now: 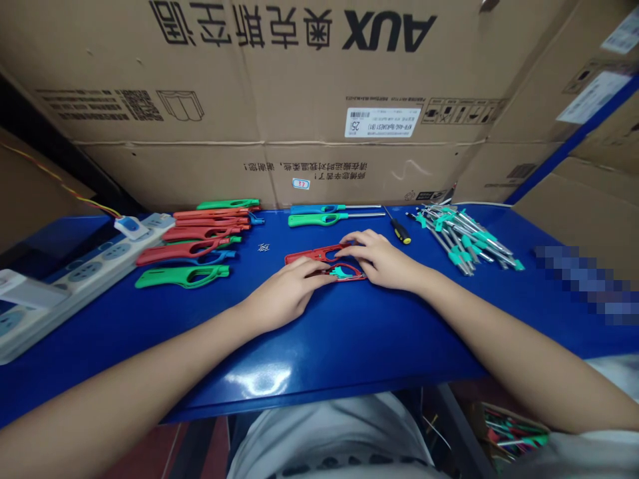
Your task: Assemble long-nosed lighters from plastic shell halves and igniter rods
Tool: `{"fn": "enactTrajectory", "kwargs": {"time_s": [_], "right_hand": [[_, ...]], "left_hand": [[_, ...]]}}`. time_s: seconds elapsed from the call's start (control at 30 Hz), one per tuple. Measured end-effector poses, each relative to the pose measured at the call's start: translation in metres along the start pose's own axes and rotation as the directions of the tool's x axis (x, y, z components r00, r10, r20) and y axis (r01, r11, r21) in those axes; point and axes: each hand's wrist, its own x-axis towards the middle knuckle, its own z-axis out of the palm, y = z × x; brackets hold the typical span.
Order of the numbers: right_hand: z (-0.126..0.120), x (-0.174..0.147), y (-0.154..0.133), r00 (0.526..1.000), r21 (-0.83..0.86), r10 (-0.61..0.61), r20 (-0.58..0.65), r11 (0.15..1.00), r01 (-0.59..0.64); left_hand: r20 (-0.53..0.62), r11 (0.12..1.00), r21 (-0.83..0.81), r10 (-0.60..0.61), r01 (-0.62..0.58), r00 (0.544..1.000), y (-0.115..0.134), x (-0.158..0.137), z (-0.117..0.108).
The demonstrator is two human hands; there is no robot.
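Observation:
Two halves of a red lighter casing lie side by side on the blue table in front of me. In the nearer half sits a light-green trigger piece. My left hand is closed over the left part of this half, its fingertips by the trigger. Over the right end is my right hand, fingers bent, with its thumb at the nearer half and its fingertips beside the farther red half. My left fingers hide part of the nearer half.
Red, green and blue lighter casings are stacked left, beside a power strip. Small screws lie nearby. Two long-nosed lighters and a screwdriver lie behind. Metal tubes with green triggers are piled right. Cardboard walls the back.

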Motion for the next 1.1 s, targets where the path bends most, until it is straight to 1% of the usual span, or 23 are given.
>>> {"fn": "enactTrajectory", "kwargs": {"time_s": [0.07,0.17,0.3,0.4,0.5,0.57,0.6,0.63,0.7,0.77,0.83,0.9,0.97,1.03,1.1], "right_hand": [[0.004,0.000,0.003,0.998,-0.002,0.065,0.000,0.998,-0.065],[0.005,0.000,0.008,0.991,0.022,0.136,-0.013,0.990,-0.136],[-0.002,0.000,0.013,0.987,0.036,0.155,-0.030,0.987,-0.154],[-0.005,0.000,0.010,0.982,0.066,0.180,-0.063,0.982,-0.176],[-0.004,0.002,0.005,0.948,0.187,0.286,-0.140,0.948,-0.259],[-0.003,0.003,0.002,0.913,0.316,0.369,-0.177,0.899,-0.302],[-0.002,0.004,0.001,0.898,0.379,0.403,-0.175,0.870,-0.317],[-0.002,0.005,0.000,0.889,0.439,0.432,-0.154,0.836,-0.330],[-0.001,0.006,0.000,0.886,0.546,0.459,-0.063,0.759,-0.354],[0.000,0.006,-0.001,0.896,0.624,0.443,0.034,0.690,-0.365],[0.001,0.006,-0.002,0.910,0.657,0.404,0.096,0.661,-0.363],[0.001,0.005,-0.004,0.927,0.639,0.358,0.110,0.689,-0.342],[0.000,0.003,-0.005,0.952,0.561,0.297,0.073,0.777,-0.285],[-0.002,0.001,-0.006,0.980,0.447,0.200,0.014,0.875,-0.185],[-0.005,-0.001,-0.007,0.995,0.361,0.094,-0.017,0.929,-0.081]], "left_hand": [[-0.026,1.000,-0.008,0.005,-0.005,1.000,0.000,0.000,0.000],[-0.048,1.000,-0.009,0.014,-0.014,0.999,0.001,0.000,0.000],[-0.059,1.000,-0.016,0.008,-0.009,0.998,0.002,0.000,0.000],[-0.081,0.999,-0.040,0.008,-0.012,0.997,0.003,0.000,-0.002],[-0.144,0.998,-0.059,0.000,-0.008,0.990,0.004,0.000,-0.007],[-0.204,1.000,-0.020,-0.001,-0.003,0.979,0.003,0.001,-0.012],[-0.232,1.000,0.017,0.000,0.004,0.973,0.002,0.001,-0.015],[-0.258,0.998,0.062,0.002,0.015,0.966,0.000,0.001,-0.018],[-0.288,0.989,0.143,0.000,0.043,0.958,-0.003,0.001,-0.023],[-0.294,0.981,0.188,0.007,0.050,0.956,-0.007,0.000,-0.026],[-0.267,0.980,0.198,0.020,0.035,0.964,-0.009,0.000,-0.028],[-0.227,0.983,0.181,0.020,0.022,0.974,-0.010,0.000,-0.029],[-0.197,0.987,0.155,0.002,0.029,0.980,-0.010,0.000,-0.029],[-0.187,0.991,0.129,-0.015,0.040,0.982,-0.008,0.001,-0.030],[-0.171,0.994,0.104,-0.027,0.045,0.985,-0.006,0.001,-0.030]]}}
